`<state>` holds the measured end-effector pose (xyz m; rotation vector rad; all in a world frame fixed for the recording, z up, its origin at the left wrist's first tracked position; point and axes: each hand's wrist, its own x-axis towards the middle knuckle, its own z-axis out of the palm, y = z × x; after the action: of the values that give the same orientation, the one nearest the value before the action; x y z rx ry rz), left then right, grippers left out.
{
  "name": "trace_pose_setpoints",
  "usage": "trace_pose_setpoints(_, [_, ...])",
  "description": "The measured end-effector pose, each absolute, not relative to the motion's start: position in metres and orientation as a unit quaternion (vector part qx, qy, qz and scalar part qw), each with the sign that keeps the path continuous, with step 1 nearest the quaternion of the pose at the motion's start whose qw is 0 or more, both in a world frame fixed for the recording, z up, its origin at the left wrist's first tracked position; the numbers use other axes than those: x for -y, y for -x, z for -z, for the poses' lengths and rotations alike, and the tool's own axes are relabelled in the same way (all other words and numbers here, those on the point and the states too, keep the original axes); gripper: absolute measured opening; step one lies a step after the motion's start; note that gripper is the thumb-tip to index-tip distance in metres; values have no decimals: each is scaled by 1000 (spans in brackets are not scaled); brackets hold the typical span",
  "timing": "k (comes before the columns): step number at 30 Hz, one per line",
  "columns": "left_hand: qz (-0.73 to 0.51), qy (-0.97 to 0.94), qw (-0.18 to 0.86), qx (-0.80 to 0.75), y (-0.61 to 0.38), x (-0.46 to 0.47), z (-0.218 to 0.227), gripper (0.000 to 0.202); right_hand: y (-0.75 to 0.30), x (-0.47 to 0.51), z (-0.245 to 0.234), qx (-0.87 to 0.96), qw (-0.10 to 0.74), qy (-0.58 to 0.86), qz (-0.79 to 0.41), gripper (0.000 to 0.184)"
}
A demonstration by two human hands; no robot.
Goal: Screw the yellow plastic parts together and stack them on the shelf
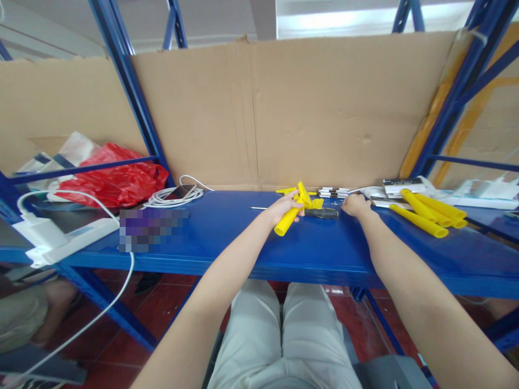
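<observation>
My left hand (283, 208) is closed round a yellow plastic tube (287, 220) that has a yellow finned piece (305, 195) at its far end, held just above the blue shelf (251, 237). A screwdriver with a black handle (321, 213) lies on the shelf between my hands. My right hand (354, 205) rests on the shelf beside the screwdriver's handle end, fingers curled; whether it holds anything is hidden. Small white and black parts (332, 192) lie just behind.
Several yellow tubes (430, 215) and white packets (405, 186) lie at the right. A coiled white cable (174, 195), a red plastic bag (115, 181) and a white power strip (60, 237) sit at the left. Cardboard (308, 113) backs the shelf. Another person's leg (36, 313) shows lower left.
</observation>
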<state>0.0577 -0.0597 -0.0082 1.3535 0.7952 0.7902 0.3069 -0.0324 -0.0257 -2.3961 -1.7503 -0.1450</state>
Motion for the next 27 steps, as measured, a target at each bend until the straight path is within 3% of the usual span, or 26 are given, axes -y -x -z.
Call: trace_pose_setpoints(27, [-311,-626,619,-359,-59,63,10,79,-299,38,22,588,66,805,40,35])
